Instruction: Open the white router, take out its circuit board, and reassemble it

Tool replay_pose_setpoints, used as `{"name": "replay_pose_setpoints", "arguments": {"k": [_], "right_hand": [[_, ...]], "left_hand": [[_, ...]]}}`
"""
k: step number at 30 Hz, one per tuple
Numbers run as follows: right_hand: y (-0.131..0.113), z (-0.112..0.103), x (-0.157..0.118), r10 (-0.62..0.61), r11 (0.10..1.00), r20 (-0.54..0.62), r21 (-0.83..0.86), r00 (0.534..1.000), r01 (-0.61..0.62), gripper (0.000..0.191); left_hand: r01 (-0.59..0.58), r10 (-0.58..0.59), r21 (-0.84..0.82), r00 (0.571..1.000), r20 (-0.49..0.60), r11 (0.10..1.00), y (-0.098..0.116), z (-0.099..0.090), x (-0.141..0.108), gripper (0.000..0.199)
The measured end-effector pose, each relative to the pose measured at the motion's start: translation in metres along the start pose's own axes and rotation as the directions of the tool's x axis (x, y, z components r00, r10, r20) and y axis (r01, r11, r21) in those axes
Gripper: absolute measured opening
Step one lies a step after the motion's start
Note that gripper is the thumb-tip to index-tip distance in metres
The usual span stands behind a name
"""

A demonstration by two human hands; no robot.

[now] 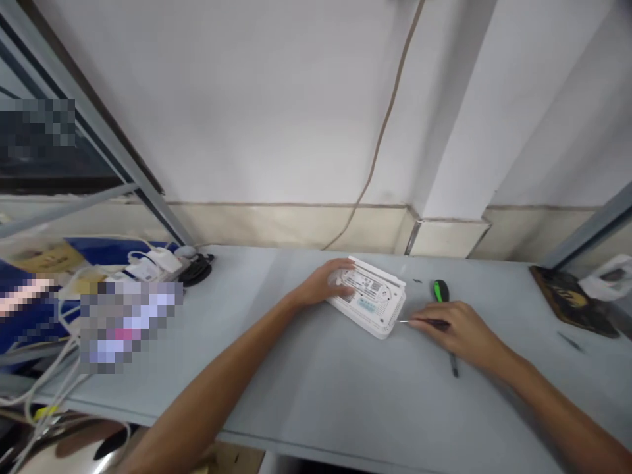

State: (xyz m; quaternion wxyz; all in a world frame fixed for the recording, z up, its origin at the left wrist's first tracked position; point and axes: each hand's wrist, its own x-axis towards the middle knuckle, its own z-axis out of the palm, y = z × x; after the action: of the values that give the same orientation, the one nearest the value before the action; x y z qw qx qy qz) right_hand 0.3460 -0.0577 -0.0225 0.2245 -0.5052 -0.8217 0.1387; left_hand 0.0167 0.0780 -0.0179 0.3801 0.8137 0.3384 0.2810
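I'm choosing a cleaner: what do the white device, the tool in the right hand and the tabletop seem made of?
White device: probably matte plastic, given its even colour and rounded corners.
Tool: bright, thin shaft, likely metal; dark handle, perhaps plastic, too small to be sure.
Tabletop: smooth, pale blue-grey, low sheen; laminate or painted board, the look leaves it open.

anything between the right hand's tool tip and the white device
Nothing visible: the slim tool in the right hand points at the white device, its tip close by. The green-handled tool lies off that line, partly hidden.
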Motion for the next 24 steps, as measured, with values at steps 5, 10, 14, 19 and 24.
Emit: {"name": "replay_pose_setpoints", "arguments": {"k": [5,10,14,19,24], "right_hand": [[0.002,-0.001,-0.005,0.035,0.998,0.043,0.051,0.998,-0.037,0.039],[0.010,-0.001,-0.006,0.072,0.996,0.038,0.048,0.997,-0.074,0.039],[0.011,-0.006,-0.003,0.095,0.995,-0.003,-0.003,0.995,-0.096,0.037],[0.006,-0.010,-0.001,0.081,0.995,-0.040,-0.048,0.996,-0.083,0.036],[0.003,-0.011,-0.001,0.071,0.987,-0.056,-0.138,0.996,-0.078,0.040]], "left_hand": [[0.023,-0.019,-0.080,0.999,0.046,0.997,0.006,0.000,0.001,0.055],[0.069,-0.063,-0.118,0.997,0.051,0.991,0.008,-0.001,-0.002,0.059],[0.100,-0.094,-0.107,0.994,0.055,0.989,0.010,-0.002,-0.002,0.062],[0.075,-0.073,-0.064,0.996,0.044,0.995,0.012,-0.003,0.003,0.061],[0.069,-0.067,-0.045,0.997,0.036,0.997,0.014,-0.003,0.006,0.059]]}}
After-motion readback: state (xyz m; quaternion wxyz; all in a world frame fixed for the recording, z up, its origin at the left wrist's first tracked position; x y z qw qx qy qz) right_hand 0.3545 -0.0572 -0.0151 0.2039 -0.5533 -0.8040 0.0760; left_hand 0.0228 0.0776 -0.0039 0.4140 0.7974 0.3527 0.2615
